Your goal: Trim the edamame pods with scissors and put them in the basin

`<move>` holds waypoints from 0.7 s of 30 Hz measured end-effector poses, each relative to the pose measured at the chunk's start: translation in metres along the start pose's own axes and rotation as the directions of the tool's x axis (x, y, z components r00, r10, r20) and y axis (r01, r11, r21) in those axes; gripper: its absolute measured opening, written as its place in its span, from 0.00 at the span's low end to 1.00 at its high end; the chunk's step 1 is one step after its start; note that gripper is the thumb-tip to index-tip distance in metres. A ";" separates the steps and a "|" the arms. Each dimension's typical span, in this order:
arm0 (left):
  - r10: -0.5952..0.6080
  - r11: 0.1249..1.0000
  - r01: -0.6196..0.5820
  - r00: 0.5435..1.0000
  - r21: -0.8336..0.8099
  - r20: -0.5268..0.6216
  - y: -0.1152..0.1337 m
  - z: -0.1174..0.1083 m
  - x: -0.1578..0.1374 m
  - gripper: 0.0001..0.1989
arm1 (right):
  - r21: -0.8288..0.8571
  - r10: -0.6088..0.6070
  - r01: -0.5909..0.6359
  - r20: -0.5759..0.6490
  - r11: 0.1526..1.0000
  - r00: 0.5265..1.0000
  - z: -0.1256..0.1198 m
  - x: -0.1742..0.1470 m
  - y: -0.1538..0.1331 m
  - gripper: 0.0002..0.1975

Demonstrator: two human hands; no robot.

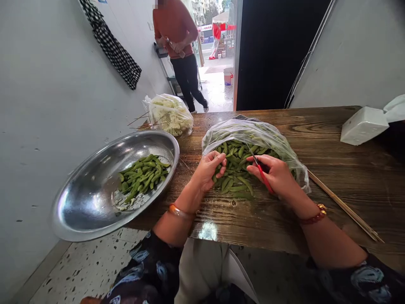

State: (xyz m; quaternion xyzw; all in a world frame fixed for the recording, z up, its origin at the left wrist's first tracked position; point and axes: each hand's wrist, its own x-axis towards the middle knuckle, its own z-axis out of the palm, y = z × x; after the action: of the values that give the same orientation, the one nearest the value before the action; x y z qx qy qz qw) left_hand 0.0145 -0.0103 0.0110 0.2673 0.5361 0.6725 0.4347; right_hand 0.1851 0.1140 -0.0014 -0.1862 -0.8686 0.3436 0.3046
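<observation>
My left hand (pixel 210 169) is closed in a pinch at the near left edge of a pile of green edamame pods (pixel 237 164). A bit of green shows between its fingers, seemingly an edamame pod mostly hidden by them. In my right hand (pixel 275 173) is a pair of scissors (pixel 261 171) with red handles, its blades pointing up and left over the pile. The pods spill from a clear plastic bag (pixel 272 137) onto the wooden table. To the left, a large steel basin (pixel 85 185) holds more edamame pods (pixel 144 175).
A plastic bag of cauliflower pieces (pixel 171 114) lies behind the basin. Thin wooden sticks (pixel 344 204) rest on the table (pixel 332 156) at right, below a white tissue box (pixel 363 125). Beyond the table, a person in an orange top (pixel 175 25) stands near the doorway.
</observation>
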 end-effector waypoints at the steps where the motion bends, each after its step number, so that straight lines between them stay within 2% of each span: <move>1: 0.009 0.998 -0.011 1.000 0.069 0.025 0.002 -0.002 0.000 0.17 | 0.002 0.001 -0.001 -0.005 1.000 1.000 0.000 0.000 0.000 0.16; 3: 0.063 0.951 -0.080 0.996 0.300 0.067 0.003 -0.005 0.000 0.12 | -0.001 -0.005 0.005 -0.007 1.000 1.000 0.000 0.000 -0.001 0.16; 4: 0.113 0.882 -0.138 0.990 0.450 0.082 0.003 -0.007 0.001 0.09 | -0.004 -0.008 0.008 -0.008 1.000 1.000 0.000 0.000 -0.001 0.16; 6: 0.223 0.637 -0.238 0.967 0.733 0.119 0.000 -0.011 0.003 0.05 | -0.009 -0.011 0.011 -0.008 1.000 1.000 0.001 0.000 -0.001 0.16; 8: 0.262 0.359 -0.261 0.950 0.896 0.171 -0.004 -0.013 0.005 0.05 | -0.009 -0.012 0.012 -0.006 1.000 1.000 0.001 0.000 -0.001 0.16; 9: 0.244 0.254 -0.254 0.950 0.933 0.192 -0.006 -0.014 0.006 0.06 | -0.008 -0.012 0.012 -0.005 1.000 1.000 0.001 0.000 -0.001 0.16; 11: 0.178 0.123 -0.240 0.960 0.963 0.216 -0.009 -0.015 0.007 0.09 | -0.007 -0.013 0.013 -0.004 1.000 1.000 0.001 0.000 -0.001 0.16; 17: 0.083 -0.042 -0.217 0.972 0.975 0.220 -0.003 -0.012 0.001 0.11 | -0.008 -0.032 0.032 0.000 0.999 0.999 0.001 0.000 -0.001 0.15; 21: 0.060 -0.083 -0.245 0.966 0.966 0.250 -0.002 -0.008 -0.002 0.08 | -0.011 -0.041 0.041 -0.005 0.999 0.999 0.002 -0.001 -0.001 0.15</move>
State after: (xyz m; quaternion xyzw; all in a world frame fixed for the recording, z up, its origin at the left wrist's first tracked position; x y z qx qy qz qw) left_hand 0.0095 -0.0164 0.0072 0.5995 0.7926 0.0958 0.0567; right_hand 0.1838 0.1116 -0.0022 -0.1709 -0.8734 0.3318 0.3128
